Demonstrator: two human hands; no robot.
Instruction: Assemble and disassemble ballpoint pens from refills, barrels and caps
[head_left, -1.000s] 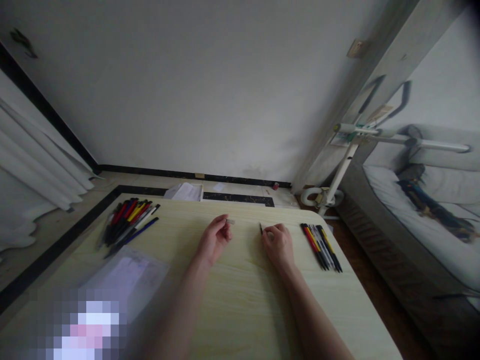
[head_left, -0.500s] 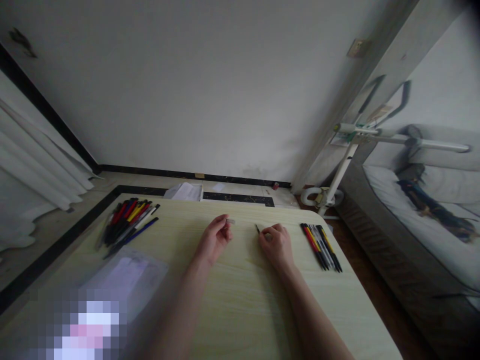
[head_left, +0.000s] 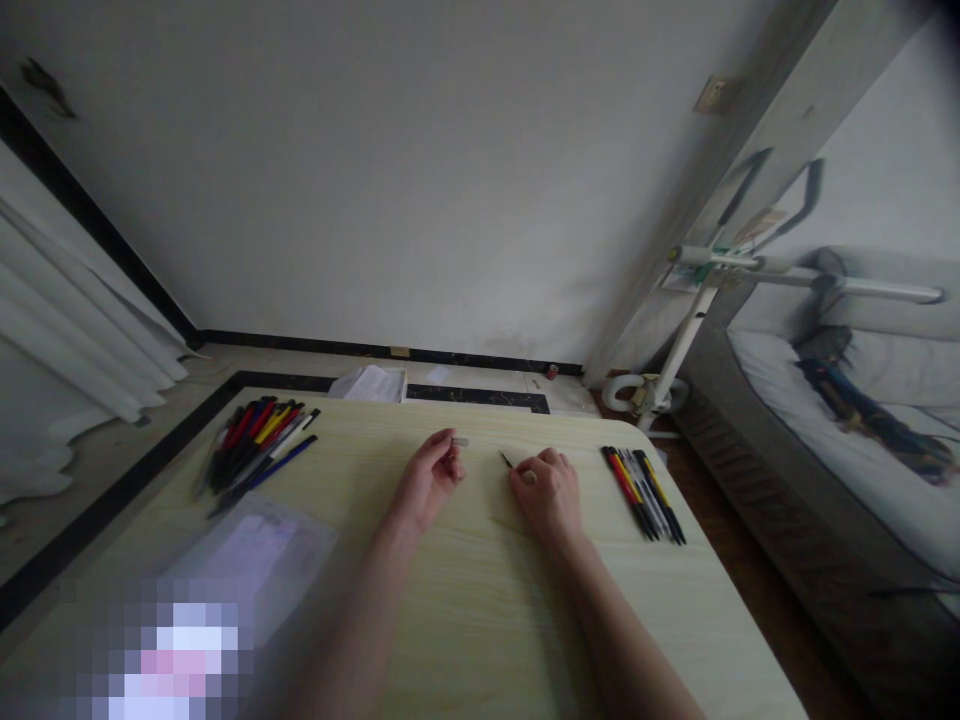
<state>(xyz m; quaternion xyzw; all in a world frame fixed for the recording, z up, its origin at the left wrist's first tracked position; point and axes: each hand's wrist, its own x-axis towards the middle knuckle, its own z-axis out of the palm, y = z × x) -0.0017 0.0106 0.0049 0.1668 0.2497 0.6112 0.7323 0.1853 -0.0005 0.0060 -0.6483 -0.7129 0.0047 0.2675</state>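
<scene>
Over the middle of the table, my left hand [head_left: 431, 475] is closed on a small clear, greyish pen piece [head_left: 460, 442]. Only its short end sticks out past my fingertips, to the right. My right hand [head_left: 549, 487] pinches a thin, dark, pointed pen part [head_left: 506, 460], whose tip points up and left toward the clear piece. Most of it is hidden in my fingers. A gap separates the two parts. Right of my right hand lies a row of several pens [head_left: 643, 495], red, yellow, clear and black, side by side.
A loose heap of pens [head_left: 255, 440] lies at the table's left, beside a clear plastic bag [head_left: 262, 550]. The wooden table [head_left: 480, 620] ends at a rounded far-right corner. Beyond it stand a white exercise frame [head_left: 686, 345] and a grey sofa [head_left: 765, 450].
My right hand has moved slightly left, bringing the dark pointed part nearer to the clear piece. My left hand has hardly moved.
</scene>
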